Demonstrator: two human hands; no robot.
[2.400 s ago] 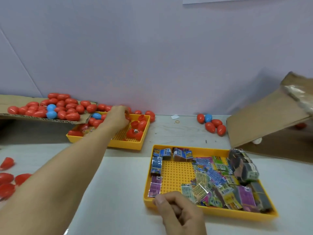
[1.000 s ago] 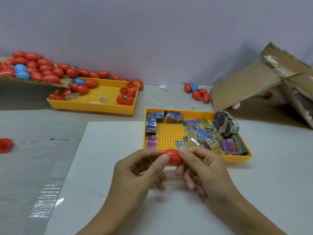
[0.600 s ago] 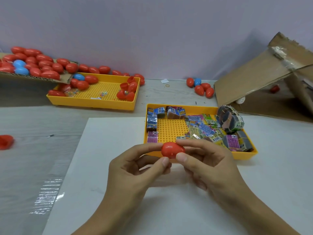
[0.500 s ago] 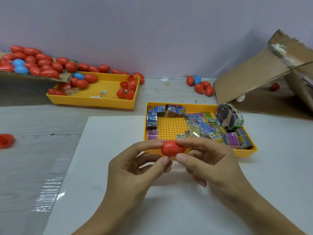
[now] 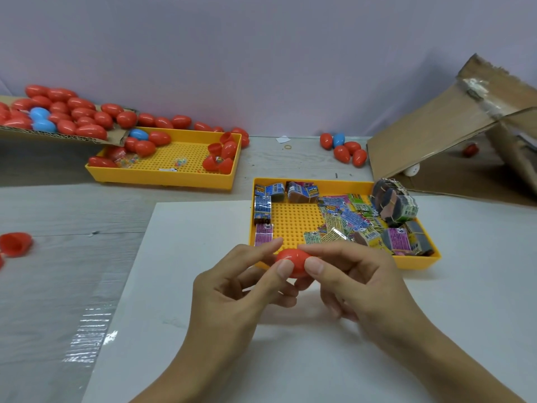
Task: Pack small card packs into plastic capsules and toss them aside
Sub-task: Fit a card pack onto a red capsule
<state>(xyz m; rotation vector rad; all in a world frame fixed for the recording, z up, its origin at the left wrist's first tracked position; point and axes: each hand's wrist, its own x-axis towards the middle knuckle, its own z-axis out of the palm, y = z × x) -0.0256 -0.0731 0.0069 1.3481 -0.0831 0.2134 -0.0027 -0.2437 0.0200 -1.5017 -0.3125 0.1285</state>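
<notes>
1. Left hand [image 5: 232,289] and right hand [image 5: 357,283] both up over the white sheet [image 5: 180,286], meeting at one red capsule [image 5: 291,261].
2. Left fingers [image 5: 283,269] curled, thumb and index pinching the capsule's left end; other fingers tucked below.
3. Right fingers [image 5: 313,264] curled, thumb and index pinching the capsule's right end.
4. Capsule looks closed, held off the surface, just in front of the near tray's front rim.
5. Near yellow tray [image 5: 418,261] holds card packs [image 5: 348,219]: loose pile right of centre, a few lined along the left wall and back wall, banded bundle [image 5: 393,203] at back right corner.
6. Far yellow tray [image 5: 162,178] back left, holds red capsules [image 5: 220,157], some open halves, one blue one.
7. Cardboard flap [image 5: 58,135] at far left, loaded with red and blue capsules, overhanging the far tray's left corner.
8. Small cluster of capsules [image 5: 344,149] on the surface by the wall, beside the cardboard box [image 5: 436,135] at right.
9. Open red capsule half [image 5: 14,242] at left edge of the surface.
</notes>
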